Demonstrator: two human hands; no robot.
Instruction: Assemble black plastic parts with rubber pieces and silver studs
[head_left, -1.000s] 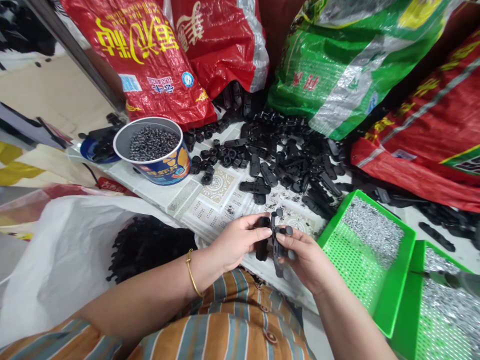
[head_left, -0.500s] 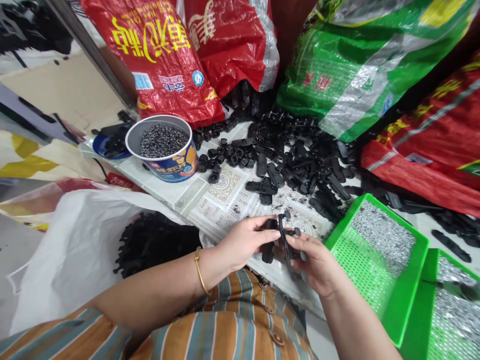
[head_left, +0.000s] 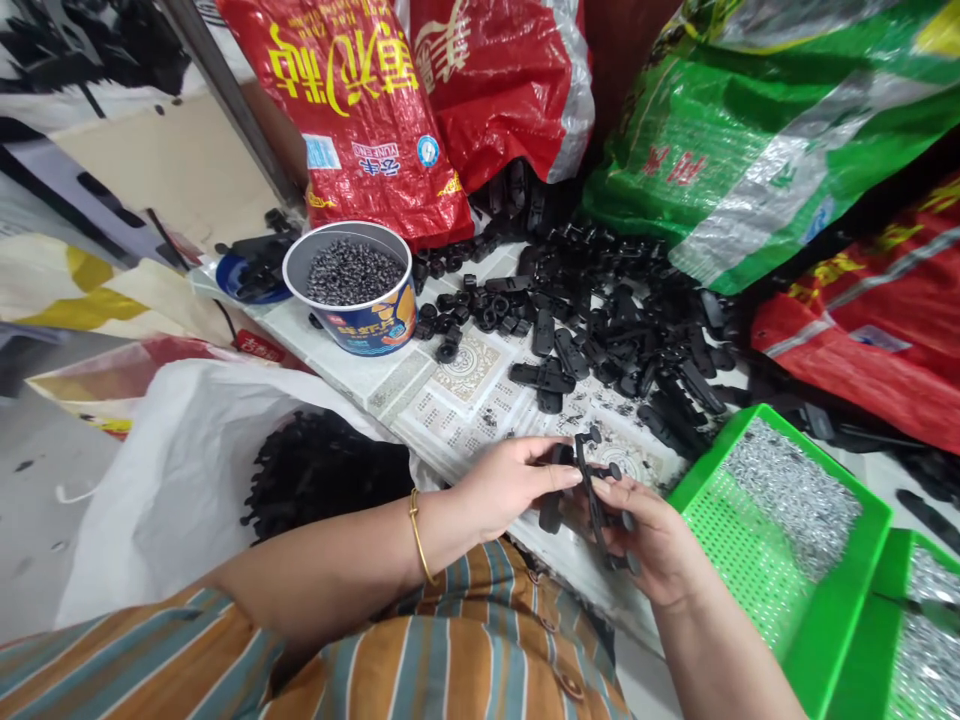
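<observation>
Near the table's front edge my left hand [head_left: 517,485] pinches a dark oblong plastic part [head_left: 553,500] between thumb and fingers. My right hand [head_left: 649,530] grips a black plastic piece with round knobs [head_left: 592,495]; the two parts are held side by side, and whether they touch is hard to tell. Beyond my hands lies a heap of loose black plastic parts [head_left: 622,320], some flat and oblong, others small and ring-shaped.
A tub of small dark pieces [head_left: 375,320] stands at the table's left. Green baskets [head_left: 847,600] with shiny metal bits are at the right. Red [head_left: 360,100] and green sacks [head_left: 645,160] line the back. A white sack [head_left: 165,460] of black parts lies lower left.
The view has shifted, so the tub, heap and baskets appear further right. Both hands keep their grip on the black parts.
</observation>
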